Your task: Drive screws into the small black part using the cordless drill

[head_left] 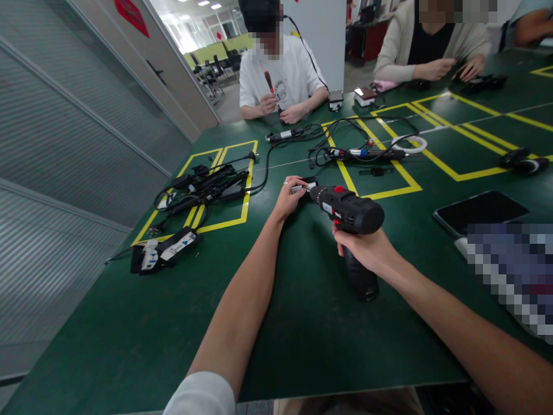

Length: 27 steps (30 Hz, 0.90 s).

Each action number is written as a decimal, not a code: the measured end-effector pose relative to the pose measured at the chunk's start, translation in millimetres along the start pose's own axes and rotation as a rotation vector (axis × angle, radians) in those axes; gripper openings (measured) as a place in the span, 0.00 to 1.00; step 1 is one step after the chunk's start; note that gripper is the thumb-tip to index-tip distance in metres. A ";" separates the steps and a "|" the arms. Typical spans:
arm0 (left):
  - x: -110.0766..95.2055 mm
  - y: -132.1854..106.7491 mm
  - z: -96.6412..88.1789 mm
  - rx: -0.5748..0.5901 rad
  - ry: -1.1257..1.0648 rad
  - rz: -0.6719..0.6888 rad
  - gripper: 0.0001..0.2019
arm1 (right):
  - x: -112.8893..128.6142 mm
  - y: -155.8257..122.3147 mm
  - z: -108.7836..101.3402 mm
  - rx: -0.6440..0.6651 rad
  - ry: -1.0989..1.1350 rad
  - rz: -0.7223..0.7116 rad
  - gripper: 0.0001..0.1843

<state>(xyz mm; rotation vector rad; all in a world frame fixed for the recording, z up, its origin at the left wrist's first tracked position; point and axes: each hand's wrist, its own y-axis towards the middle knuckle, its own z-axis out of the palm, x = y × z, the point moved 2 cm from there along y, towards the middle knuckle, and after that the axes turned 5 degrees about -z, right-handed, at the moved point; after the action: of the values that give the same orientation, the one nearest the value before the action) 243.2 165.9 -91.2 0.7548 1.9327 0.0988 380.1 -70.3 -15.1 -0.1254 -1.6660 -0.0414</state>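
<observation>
My right hand [367, 249] is wrapped round the grip of a black cordless drill [349, 212] with red buttons, held level above the green table [302, 323], its chuck pointing left. My left hand [288, 197] is closed in a pinch on a small silver bit [301, 188] at the drill's chuck. A small black part lies on the table just behind the chuck, mostly hidden.
A pile of black tools and cables [203, 185] lies in a yellow-taped box at left, a black-and-white device [166, 251] nearer. A dark tablet [480, 212] sits at right. Corded tools [367, 154] lie farther back. Two people sit at the far side, working.
</observation>
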 end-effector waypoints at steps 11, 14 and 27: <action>1.6 0.6 -0.2 -0.007 -0.006 0.020 0.07 | 3.6 -0.6 0.7 -0.013 0.003 0.039 0.01; 2.5 1.1 -0.2 -0.004 0.005 0.013 0.08 | 5.7 -1.2 1.1 -0.017 0.006 0.041 0.01; 2.2 0.9 -0.9 -0.008 0.006 0.028 0.08 | 11.6 -2.4 1.0 -0.026 0.018 0.055 0.02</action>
<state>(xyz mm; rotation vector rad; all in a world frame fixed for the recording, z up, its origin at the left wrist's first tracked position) 242.3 168.0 -92.2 0.7775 1.9265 0.1255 377.8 -72.0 -3.5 -0.1899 -1.6440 -0.0232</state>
